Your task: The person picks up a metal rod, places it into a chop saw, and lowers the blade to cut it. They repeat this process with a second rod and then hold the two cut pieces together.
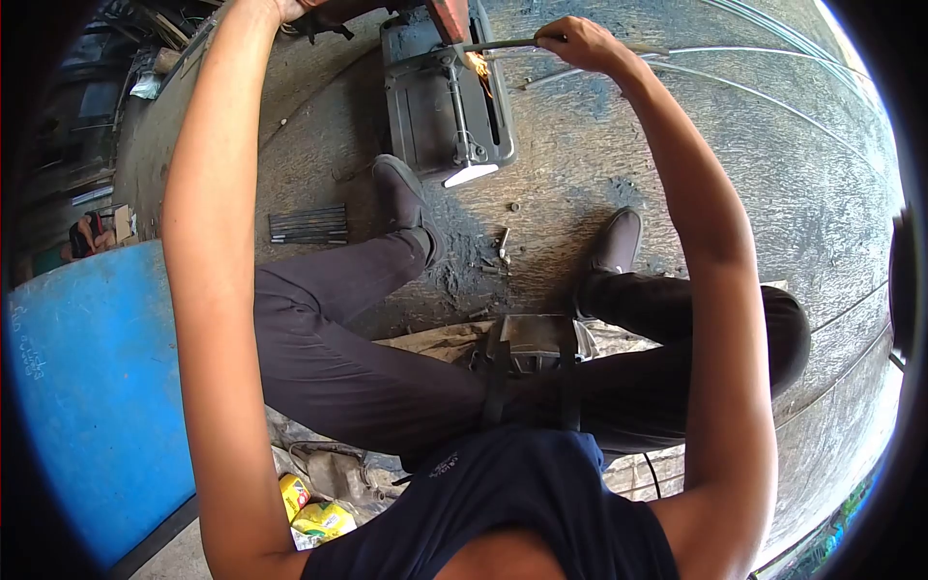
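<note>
At the top, a cut-off saw (410,106) with a grey base and a reddish guard (448,19) stands on the floor. Orange sparks (478,64) spray just below the guard. My right hand (584,44) is closed around a thin metal rod (507,43), whose left end reaches the saw beneath the guard. My left hand (288,8) is at the upper edge beside the reddish-brown part of the saw. Its fingers are cut off by the frame, so their grip does not show.
Long thin rods (764,92) stretch over the floor to the right. Several short dark rods (307,225) lie left of my shoe. Small metal bits (503,246) lie between my feet. A blue panel (106,377) stands at left, and another person (89,235) is behind it.
</note>
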`<state>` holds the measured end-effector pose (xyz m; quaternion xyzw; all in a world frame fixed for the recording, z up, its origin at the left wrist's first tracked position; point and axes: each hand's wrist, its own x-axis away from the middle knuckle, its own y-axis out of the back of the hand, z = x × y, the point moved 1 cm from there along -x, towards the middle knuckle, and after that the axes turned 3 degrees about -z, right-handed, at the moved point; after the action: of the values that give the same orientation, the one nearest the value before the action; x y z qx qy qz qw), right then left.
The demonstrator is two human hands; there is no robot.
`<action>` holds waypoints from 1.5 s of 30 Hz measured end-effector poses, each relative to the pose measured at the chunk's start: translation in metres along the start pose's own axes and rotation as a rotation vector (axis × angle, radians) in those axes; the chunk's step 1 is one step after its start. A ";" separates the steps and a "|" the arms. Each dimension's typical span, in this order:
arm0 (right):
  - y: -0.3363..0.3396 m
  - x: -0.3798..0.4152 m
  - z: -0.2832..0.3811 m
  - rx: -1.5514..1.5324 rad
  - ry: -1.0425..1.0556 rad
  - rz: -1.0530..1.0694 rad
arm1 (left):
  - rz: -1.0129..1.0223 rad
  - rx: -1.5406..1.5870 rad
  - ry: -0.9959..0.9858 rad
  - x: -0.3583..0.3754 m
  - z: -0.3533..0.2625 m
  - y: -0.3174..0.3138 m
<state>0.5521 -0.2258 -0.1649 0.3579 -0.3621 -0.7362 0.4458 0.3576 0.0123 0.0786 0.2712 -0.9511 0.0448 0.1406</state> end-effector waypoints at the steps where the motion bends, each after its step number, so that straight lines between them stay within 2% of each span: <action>1: 0.000 0.000 0.000 0.001 0.002 -0.002 | -0.050 -0.010 0.000 0.001 0.001 0.000; 4: 0.003 0.001 0.001 0.015 0.023 -0.015 | -0.131 -0.021 -0.002 0.003 0.002 -0.001; 6: 0.006 0.002 0.002 -0.089 0.005 0.010 | -0.161 -0.019 -0.014 0.002 0.003 -0.001; 10: 0.019 0.016 0.012 -0.223 -0.041 0.072 | -0.163 0.015 0.077 -0.015 0.008 0.018; 12: 0.033 0.028 0.006 -0.243 -0.077 0.175 | -0.278 0.010 0.160 -0.011 0.010 0.013; 13: 0.043 0.037 0.002 -0.209 -0.041 0.161 | -0.304 0.035 0.184 -0.011 0.013 0.015; 14: 0.054 0.045 -0.004 -0.166 -0.078 0.142 | -0.251 -0.002 0.013 -0.013 0.018 0.020; 17: 0.104 0.066 -0.008 -0.192 -0.148 0.106 | -0.211 -0.083 -0.084 0.014 0.015 0.004; 18: 0.129 0.074 0.005 -0.252 -0.224 0.062 | -0.258 -0.015 -0.183 0.005 0.025 0.008; 19: 0.152 0.080 0.013 -0.315 -0.299 0.015 | -0.309 -0.106 -0.185 0.011 0.025 0.009; 21: 0.182 0.085 0.015 -0.319 -0.279 -0.084 | -0.437 -0.331 -0.125 0.050 0.013 -0.007; 22: 0.196 0.087 0.015 -0.343 -0.265 -0.163 | -0.515 -0.381 -0.112 0.039 0.016 0.007; 23: 0.213 0.093 0.025 -0.312 -0.229 -0.268 | -0.521 -0.432 -0.129 0.044 0.013 0.011; 24: 0.227 0.098 0.032 -0.298 -0.212 -0.282 | -0.530 -0.482 -0.146 0.052 0.010 0.012; 26: 0.255 0.108 0.045 -0.269 -0.169 -0.421 | -0.599 -0.632 -0.273 0.068 0.006 0.017; 27: 0.266 0.111 0.050 -0.358 -0.259 -0.384 | -0.698 -0.599 -0.390 0.076 0.007 0.015; 30: 0.285 0.118 0.070 -0.446 -0.173 -0.507 | -0.690 -0.470 -0.524 0.112 0.007 0.006; 32: 0.295 0.120 0.085 -0.455 -0.145 -0.538 | -0.689 -0.473 -0.572 0.143 0.006 -0.005; 34: 0.302 0.120 0.096 -0.530 -0.154 -0.665 | -0.696 -0.479 -0.618 0.166 -0.001 -0.011; 36: 0.304 0.116 0.104 -0.622 -0.118 -0.703 | -0.599 -0.470 -0.690 0.184 -0.012 -0.016; 40: 0.303 0.117 0.136 -1.292 -0.013 -0.924 | -0.503 -0.313 -0.840 0.209 -0.033 -0.048; 42: 0.298 0.116 0.149 -1.499 -0.038 -0.941 | -0.422 -0.263 -0.846 0.219 -0.031 -0.082; 44: 0.298 0.117 0.167 -1.570 -0.094 -0.920 | -0.241 -0.219 -0.824 0.215 -0.020 -0.101; 45: 0.292 0.113 0.168 -1.703 -0.089 -0.905 | -0.180 -0.163 -0.771 0.210 -0.012 -0.112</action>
<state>0.4859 -0.3924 0.1419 -0.0079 0.4489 -0.8671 0.2160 0.2487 -0.1868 0.1521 0.3382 -0.9071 -0.1482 -0.2020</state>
